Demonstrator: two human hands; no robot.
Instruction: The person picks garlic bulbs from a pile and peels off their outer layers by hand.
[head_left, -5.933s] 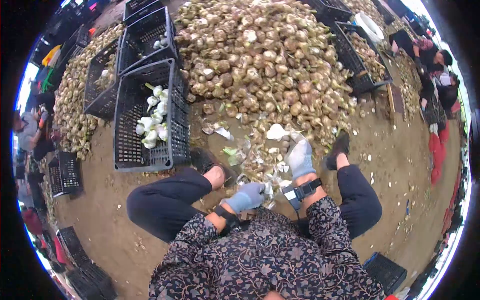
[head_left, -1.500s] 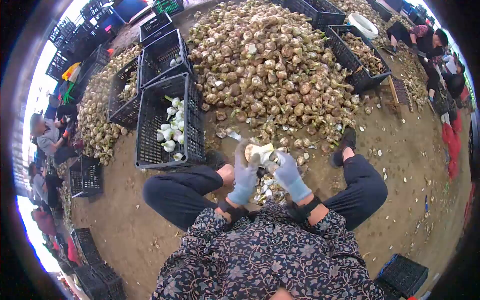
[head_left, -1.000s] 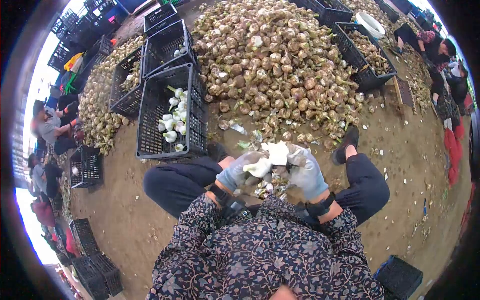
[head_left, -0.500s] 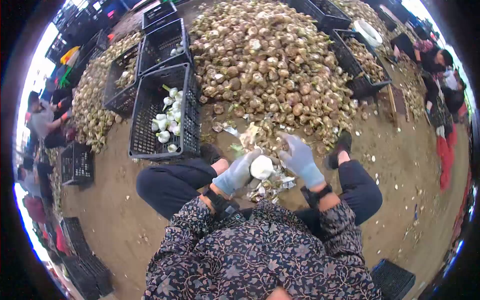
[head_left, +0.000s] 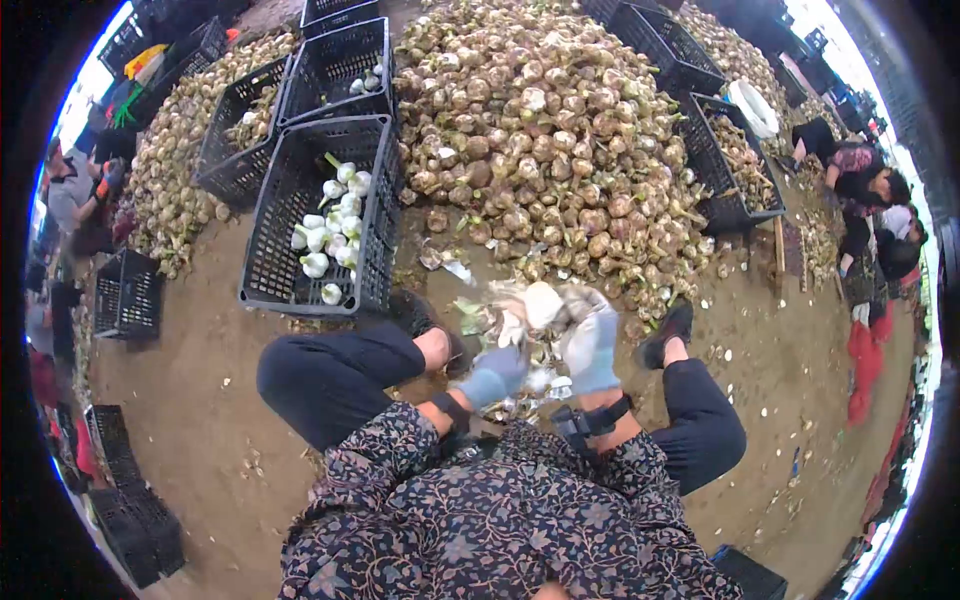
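And here's your right hand, fingers closed on a pale bulb out at its fingertips, held above the litter of peelings. The bulb sits ahead and to the left of that palm, ahead and to the right of your left hand: right hand touching, left just short. Your left fingers look curled; whether they grip anything, you can't tell. Blur hides the bulb's long axis too. Over to your left, the crate has its near right corner closest to you, your left hand the nearer one, and white bulbs bunched toward its right side. Straight ahead, the pile.
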